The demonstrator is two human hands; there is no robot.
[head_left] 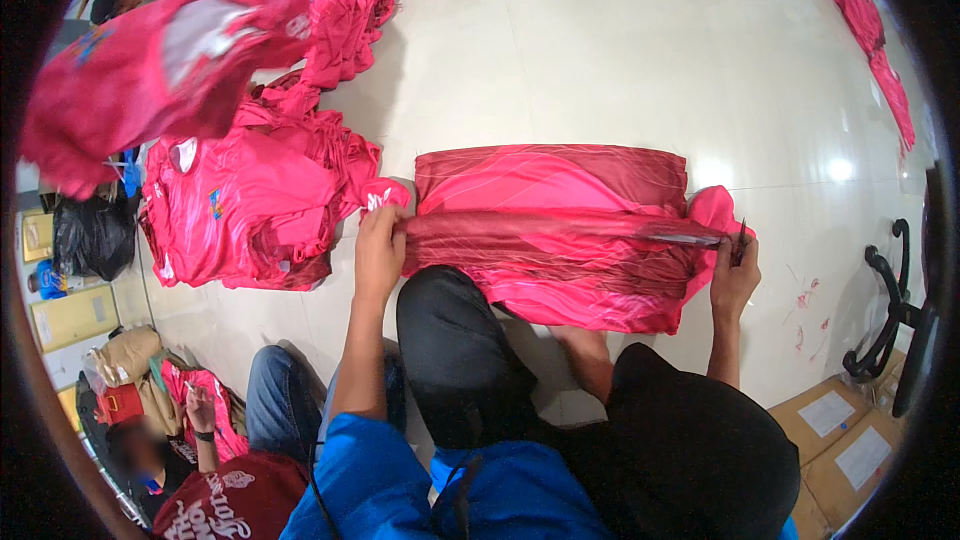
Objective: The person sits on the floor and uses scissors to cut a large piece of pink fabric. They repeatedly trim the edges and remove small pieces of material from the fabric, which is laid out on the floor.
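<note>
A pink and maroon jersey point(560, 180) lies spread on the floor in front of my knees, a band of it lifted into a fold across its middle. At the left end of that fold, my left hand point(380, 248) is closed on the cloth. My right hand point(736, 275) grips the fold's right end. A slim dark pointed tool point(741, 236) sticks up from the right hand's fingers; its kind is hard to make out. The jersey's near part bunches up close to my bare foot point(587, 350).
Heaped pink jerseys point(260, 190) lie to the left, and another pink jersey point(165, 70) hangs blurred in the air above them. A person in a maroon shirt point(235, 500) sits at lower left. Cardboard boxes point(825, 420) and a black chair base point(885, 300) stand at right.
</note>
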